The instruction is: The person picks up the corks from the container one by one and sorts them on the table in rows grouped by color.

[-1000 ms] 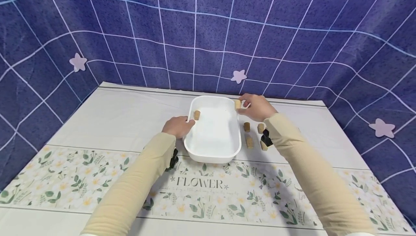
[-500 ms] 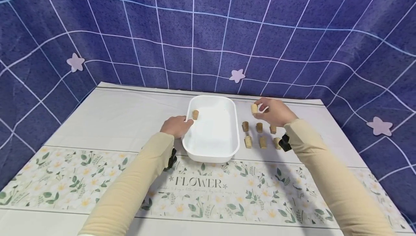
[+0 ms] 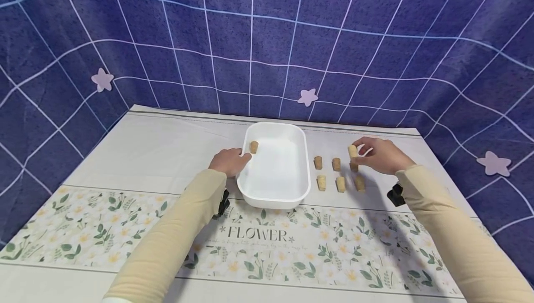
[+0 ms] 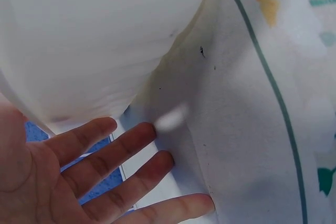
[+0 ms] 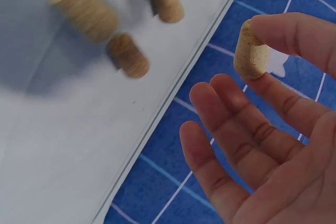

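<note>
A white rectangular basin [image 3: 277, 173] stands mid-table with one cork stopper [image 3: 254, 147] upright inside, by its left wall. My left hand [image 3: 228, 161] holds the basin's left side, thumb over the rim; in the left wrist view its fingers [image 4: 126, 148] spread along the outside. Between thumb and index finger, my right hand [image 3: 384, 155] pinches a pale cork [image 5: 251, 53] above the table, right of the basin. The other right fingers are loosely extended. Below and beside it, several corks stand in two rows, including a darker one [image 3: 318, 162] and a lighter one [image 3: 321, 182].
The white tablecloth [image 3: 167, 145] has a floral band with the word FLOWER along the front. Behind the table's back edge hangs a blue gridded curtain [image 3: 208, 39] with star shapes. A black band [image 3: 396, 195] sits on the right wrist.
My right hand has moved right and nearer, carrying the pale cork away from the basin's far right corner to above the right end of the rows. The left hand stays on the basin.
</note>
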A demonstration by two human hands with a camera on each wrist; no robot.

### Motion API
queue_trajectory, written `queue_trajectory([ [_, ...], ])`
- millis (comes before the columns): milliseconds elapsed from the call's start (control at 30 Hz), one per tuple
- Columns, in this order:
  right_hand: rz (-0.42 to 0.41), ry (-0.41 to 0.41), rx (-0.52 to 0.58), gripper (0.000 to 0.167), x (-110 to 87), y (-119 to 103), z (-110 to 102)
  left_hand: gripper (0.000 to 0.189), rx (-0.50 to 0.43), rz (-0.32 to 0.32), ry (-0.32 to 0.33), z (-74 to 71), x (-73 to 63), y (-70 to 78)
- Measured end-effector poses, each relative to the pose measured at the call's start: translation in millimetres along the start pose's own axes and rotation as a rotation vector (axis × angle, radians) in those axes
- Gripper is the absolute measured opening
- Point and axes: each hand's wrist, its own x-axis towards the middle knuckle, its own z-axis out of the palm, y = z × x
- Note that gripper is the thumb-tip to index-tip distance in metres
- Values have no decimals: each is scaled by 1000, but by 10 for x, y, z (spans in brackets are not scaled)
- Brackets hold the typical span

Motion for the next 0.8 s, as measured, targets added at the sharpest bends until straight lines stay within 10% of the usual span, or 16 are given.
queue_trajectory([
  [800,69,-132,-39,45,-276,592,112,57,6,9,8,-17,-62,42],
])
